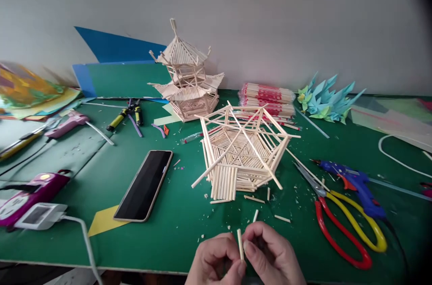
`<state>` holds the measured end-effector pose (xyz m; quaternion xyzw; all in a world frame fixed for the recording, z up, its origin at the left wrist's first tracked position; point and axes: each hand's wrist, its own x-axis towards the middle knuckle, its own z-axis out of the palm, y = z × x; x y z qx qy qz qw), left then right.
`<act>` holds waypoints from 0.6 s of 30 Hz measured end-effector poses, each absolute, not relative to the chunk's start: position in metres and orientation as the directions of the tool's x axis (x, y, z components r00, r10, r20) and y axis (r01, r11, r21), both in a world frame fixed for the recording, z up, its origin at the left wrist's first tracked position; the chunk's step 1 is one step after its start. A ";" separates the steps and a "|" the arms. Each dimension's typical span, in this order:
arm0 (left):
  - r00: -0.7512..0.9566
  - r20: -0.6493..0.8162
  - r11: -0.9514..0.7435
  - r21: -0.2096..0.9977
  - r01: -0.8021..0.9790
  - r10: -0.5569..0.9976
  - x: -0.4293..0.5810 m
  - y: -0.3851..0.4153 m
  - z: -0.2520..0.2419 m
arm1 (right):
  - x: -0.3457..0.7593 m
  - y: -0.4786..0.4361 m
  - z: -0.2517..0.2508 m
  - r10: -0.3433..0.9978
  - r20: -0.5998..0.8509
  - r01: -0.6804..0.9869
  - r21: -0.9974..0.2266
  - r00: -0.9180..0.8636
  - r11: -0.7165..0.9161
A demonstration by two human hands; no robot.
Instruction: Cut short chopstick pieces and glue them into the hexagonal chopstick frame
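At the near edge of the table, my left hand [216, 258] pinches a short piece of wooden stick [240, 243] by its lower end. My right hand [274, 253] is closed against the same piece, its thumb at the stick's side. Just beyond my right fingers a second short stick [255, 215] shows; whether it touches them I cannot tell. Past both hands stands a many-sided open frame of wooden sticks [232, 184], with a slatted floor and a small slatted ramp in front. Cut bits of stick [282, 219] lie around it.
Scissors [326, 193] and a blue glue gun [361, 186] lie on the right. A phone [145, 186] and a purple power strip [43, 190] are on the left. Behind stand a stick pagoda [185, 82], bundled sticks [266, 96] and blue folded paper [330, 96].
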<state>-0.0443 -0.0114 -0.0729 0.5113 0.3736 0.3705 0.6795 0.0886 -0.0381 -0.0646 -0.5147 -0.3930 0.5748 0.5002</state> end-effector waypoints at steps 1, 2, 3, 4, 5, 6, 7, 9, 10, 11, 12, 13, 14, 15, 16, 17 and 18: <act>0.443 -0.113 0.187 0.974 -0.128 0.889 -0.040 -0.011 -0.077 | 0.092 -0.039 -0.066 0.975 -0.221 -0.168 -0.962 0.021 -0.215; 0.434 -0.112 0.181 0.976 -0.120 0.894 -0.036 -0.011 -0.079 | 0.094 -0.039 -0.066 0.972 -0.236 -0.162 -0.960 0.014 -0.231; 0.440 -0.113 0.176 0.979 -0.106 0.891 -0.032 -0.010 -0.080 | 0.097 -0.039 -0.067 0.970 -0.244 -0.150 -0.959 0.008 -0.241; 0.448 -0.120 0.176 0.981 -0.085 0.886 -0.029 -0.009 -0.080 | 0.099 -0.039 -0.067 0.969 -0.248 -0.133 -0.960 -0.001 -0.246; 0.460 -0.127 0.175 0.983 -0.063 0.879 -0.027 -0.007 -0.078 | 0.101 -0.038 -0.067 0.969 -0.248 -0.110 -0.963 -0.008 -0.247; 0.477 -0.133 0.170 0.985 -0.037 0.869 -0.025 -0.005 -0.075 | 0.103 -0.037 -0.066 0.969 -0.245 -0.085 -0.966 -0.009 -0.245; 0.491 -0.136 0.159 0.987 -0.006 0.860 -0.023 -0.002 -0.071 | 0.105 -0.036 -0.066 0.971 -0.241 -0.059 -0.969 -0.007 -0.241; 0.522 -0.140 0.119 0.990 0.073 0.842 -0.020 0.003 -0.062 | 0.109 -0.033 -0.066 0.974 -0.227 -0.001 -0.974 0.000 -0.227; 0.544 -0.134 0.084 0.990 0.114 0.829 -0.019 0.006 -0.058 | 0.111 -0.032 -0.066 0.976 -0.217 0.037 -0.976 0.004 -0.217; 0.565 -0.133 0.049 0.986 0.161 0.814 -0.018 0.008 -0.054 | 0.114 -0.032 -0.065 0.979 -0.204 0.083 -0.975 0.012 -0.205; 0.590 -0.115 -0.005 0.980 0.198 0.799 -0.017 0.010 -0.052 | 0.118 -0.031 -0.066 0.982 -0.188 0.140 -0.972 0.029 -0.190; 0.606 -0.083 -0.079 0.969 0.235 0.791 -0.016 0.012 -0.050 | 0.123 -0.031 -0.066 0.985 -0.165 0.211 -0.962 0.055 -0.173; 0.616 -0.038 -0.168 0.947 0.274 0.787 -0.014 0.015 -0.049 | 0.130 -0.030 -0.067 0.987 -0.134 0.292 -0.944 0.091 -0.155; 0.620 0.020 -0.276 0.906 0.321 0.784 -0.013 0.017 -0.049 | 0.137 -0.029 -0.068 0.987 -0.095 0.381 -0.914 0.127 -0.137; 0.630 0.080 -0.402 0.830 0.388 0.773 -0.012 0.020 -0.050 | 0.146 -0.027 -0.069 0.986 -0.048 0.472 -0.874 0.157 -0.118; 0.648 0.127 -0.521 0.718 0.462 0.751 -0.010 0.023 -0.051 | 0.154 -0.025 -0.071 0.985 -0.001 0.560 -0.823 0.172 -0.098; 0.676 0.153 -0.616 0.588 0.524 0.721 -0.007 0.027 -0.052 | 0.162 -0.023 -0.072 0.985 0.041 0.638 -0.766 0.170 -0.078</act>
